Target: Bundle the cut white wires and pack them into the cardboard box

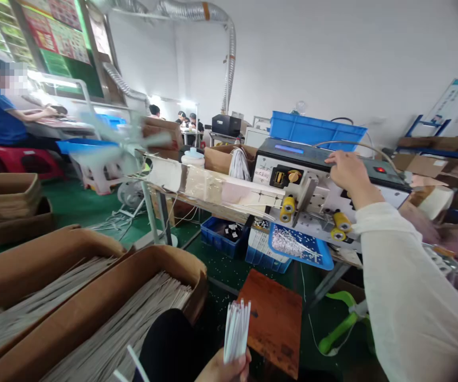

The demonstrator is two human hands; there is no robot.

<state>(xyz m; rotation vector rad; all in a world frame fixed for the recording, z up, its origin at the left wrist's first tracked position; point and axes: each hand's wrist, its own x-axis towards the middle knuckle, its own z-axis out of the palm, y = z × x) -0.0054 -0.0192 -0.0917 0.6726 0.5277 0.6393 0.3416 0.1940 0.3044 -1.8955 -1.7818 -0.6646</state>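
Observation:
My left hand [225,370] is at the bottom edge, closed around a bundle of white cut wires [236,330] that stands upright above it. My right hand [348,171], in a white sleeve, reaches forward and rests on the top panel of a wire cutting machine [312,175], fingers bent down onto the panel near its red light [380,170]. The machine has yellow rollers [287,208] on its front and a blue display. A long guide trough [213,187] runs out from the machine to the left.
Cardboard boxes [105,313] full of white wires sit at lower left. A brown wooden stool [274,318] stands below the machine, with blue bins [296,246] beneath it. A spinning fan [113,154] is at left. People sit at benches behind.

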